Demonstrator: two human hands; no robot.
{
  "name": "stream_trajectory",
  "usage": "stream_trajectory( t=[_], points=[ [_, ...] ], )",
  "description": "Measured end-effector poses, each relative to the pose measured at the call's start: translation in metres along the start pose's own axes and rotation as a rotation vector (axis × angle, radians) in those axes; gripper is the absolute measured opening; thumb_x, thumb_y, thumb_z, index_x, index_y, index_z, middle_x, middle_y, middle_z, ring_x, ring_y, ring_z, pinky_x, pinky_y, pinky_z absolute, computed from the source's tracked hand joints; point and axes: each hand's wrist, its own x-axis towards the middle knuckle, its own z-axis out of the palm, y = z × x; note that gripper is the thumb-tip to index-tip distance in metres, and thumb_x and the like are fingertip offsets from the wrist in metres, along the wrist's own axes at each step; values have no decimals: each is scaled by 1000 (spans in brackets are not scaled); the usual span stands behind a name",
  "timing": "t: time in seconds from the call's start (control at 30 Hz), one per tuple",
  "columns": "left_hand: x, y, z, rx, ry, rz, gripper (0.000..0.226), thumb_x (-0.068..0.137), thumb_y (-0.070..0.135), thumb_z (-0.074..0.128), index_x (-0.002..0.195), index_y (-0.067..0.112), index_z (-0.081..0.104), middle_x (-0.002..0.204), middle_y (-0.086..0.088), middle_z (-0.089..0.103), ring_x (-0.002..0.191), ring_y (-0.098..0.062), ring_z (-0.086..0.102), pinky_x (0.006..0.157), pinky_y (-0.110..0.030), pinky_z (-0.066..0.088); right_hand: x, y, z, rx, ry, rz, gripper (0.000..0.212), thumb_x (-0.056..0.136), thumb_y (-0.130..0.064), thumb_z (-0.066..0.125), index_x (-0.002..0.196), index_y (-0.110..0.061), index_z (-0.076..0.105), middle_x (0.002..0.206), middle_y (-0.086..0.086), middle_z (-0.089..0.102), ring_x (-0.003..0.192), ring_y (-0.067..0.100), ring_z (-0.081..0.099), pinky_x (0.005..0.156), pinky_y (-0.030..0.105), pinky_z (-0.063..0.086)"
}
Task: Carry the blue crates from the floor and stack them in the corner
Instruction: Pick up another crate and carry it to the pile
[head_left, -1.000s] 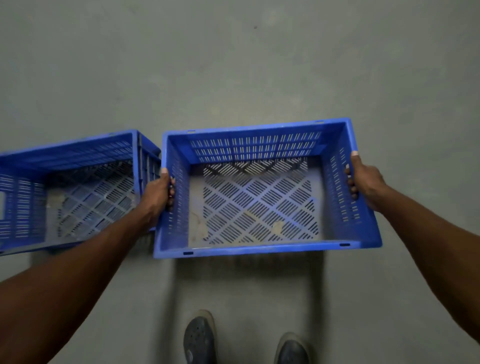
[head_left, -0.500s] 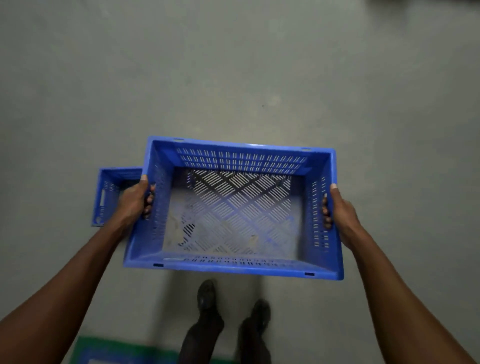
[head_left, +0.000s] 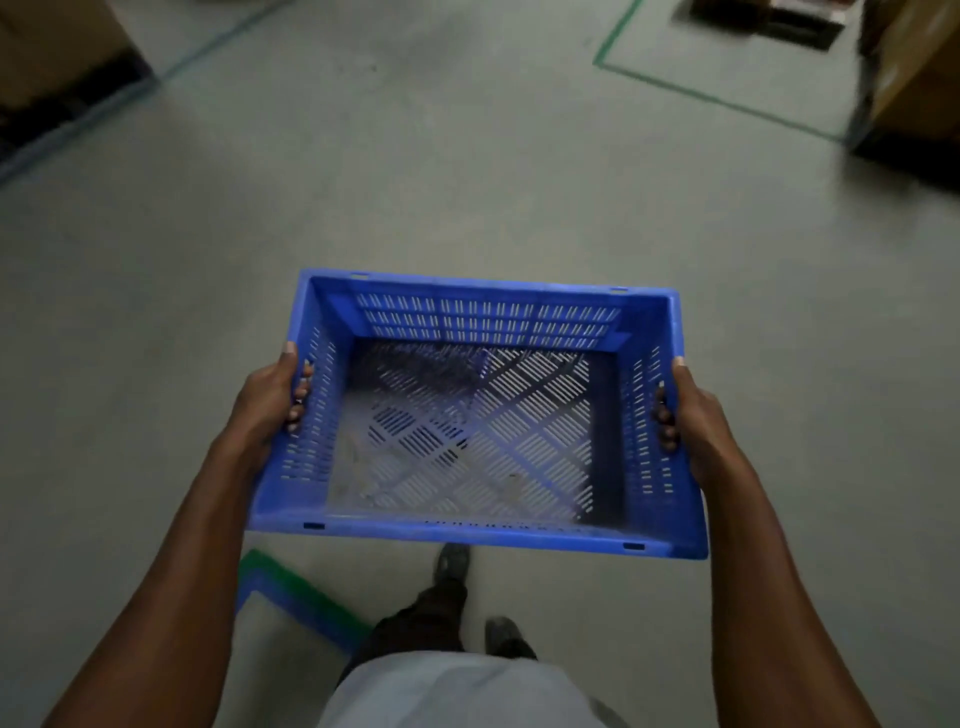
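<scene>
A blue slotted plastic crate (head_left: 649, 540) is held level in the air in front of me, its open top facing up and nothing inside. My left hand (head_left: 265, 405) grips its left short wall, fingers through the handle slot. On the opposite short wall my right hand (head_left: 696, 415) holds the same way. Both arms reach forward from the bottom corners. No other crate is in view.
Grey concrete floor with green tape lines (head_left: 691, 93) ahead. Cardboard boxes on dark pallets stand at the far left (head_left: 47, 57) and far right (head_left: 919, 88). A green and blue marking (head_left: 291, 592) lies on the floor by my shoes (head_left: 452, 564).
The crate has been lifted from the floor to about waist height. The view has swung up and away, and the second crate on the left has dropped out of sight.
</scene>
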Motion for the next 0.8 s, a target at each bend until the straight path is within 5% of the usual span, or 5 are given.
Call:
stream_trajectory(
  t=[0.4,0.8],
  points=[
    [-264,-111,-198,-242,531,-28,46,99,61,44,91,18,60,62,3,42,39,-11,28,42,-20,26,-156,-21,124,-224,-475,-181,54,92,-69,46,76,-17,55,61,3,43,38,12,29,44,21,26],
    [-528,-298,-400,-487,1113,-179,48,99,61,43,88,17,60,64,1,44,43,-13,29,49,-25,24,-412,76,394,-551,-1041,-324,52,96,-64,43,74,-19,55,61,3,44,43,15,31,43,23,24]
  ],
)
